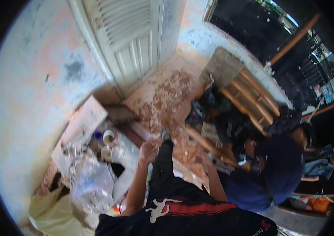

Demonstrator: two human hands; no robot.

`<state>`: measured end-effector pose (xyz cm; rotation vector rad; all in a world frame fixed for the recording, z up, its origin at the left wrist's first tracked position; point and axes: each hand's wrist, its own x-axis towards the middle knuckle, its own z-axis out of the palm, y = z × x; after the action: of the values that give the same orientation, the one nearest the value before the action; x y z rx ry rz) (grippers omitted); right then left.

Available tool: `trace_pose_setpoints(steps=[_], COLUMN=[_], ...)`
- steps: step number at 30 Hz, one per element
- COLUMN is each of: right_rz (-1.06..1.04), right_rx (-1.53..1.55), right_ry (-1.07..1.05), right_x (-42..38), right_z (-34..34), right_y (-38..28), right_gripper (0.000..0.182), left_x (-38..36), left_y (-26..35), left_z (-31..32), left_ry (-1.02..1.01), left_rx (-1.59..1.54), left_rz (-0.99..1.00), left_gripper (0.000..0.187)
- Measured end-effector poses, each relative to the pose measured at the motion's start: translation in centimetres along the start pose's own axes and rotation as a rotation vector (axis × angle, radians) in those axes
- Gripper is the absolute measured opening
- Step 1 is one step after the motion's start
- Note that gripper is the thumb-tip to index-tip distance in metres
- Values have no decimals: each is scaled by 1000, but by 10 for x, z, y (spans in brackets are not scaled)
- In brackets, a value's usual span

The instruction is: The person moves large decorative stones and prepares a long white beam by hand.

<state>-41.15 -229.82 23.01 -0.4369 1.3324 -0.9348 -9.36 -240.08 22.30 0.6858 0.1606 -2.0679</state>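
Observation:
My left hand is in front of my body with its fingers curled in, and no object shows in it. It is nearest to the table with white cups, above my dark trouser leg. My right hand hangs lower right, blurred, so its fingers do not show clearly. It is close to the wooden bench, apart from it as far as I can see. My foot stands on the reddish, dirt-strewn floor.
A louvered door stands ahead. On the left, a cluttered table holds white cups and clear plastic sheeting. Another person in dark blue bends at the right, beside a wooden slatted seat and a pile of dark items.

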Motion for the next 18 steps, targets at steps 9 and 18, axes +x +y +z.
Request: trace_pose_setpoints(steps=[9,18], right_rz=[211,476], right_rx=[-55,-386], right_ry=[204,216], right_x=[127,214], right_z=[-38,-55], right_y=[-116,-167], right_gripper=[23,24], left_x=[117,167], left_y=[143,237], left_z=[176,225], left_ry=[78,-11], left_rx=[105,-134], left_rz=[63,250], left_gripper=[14,22])
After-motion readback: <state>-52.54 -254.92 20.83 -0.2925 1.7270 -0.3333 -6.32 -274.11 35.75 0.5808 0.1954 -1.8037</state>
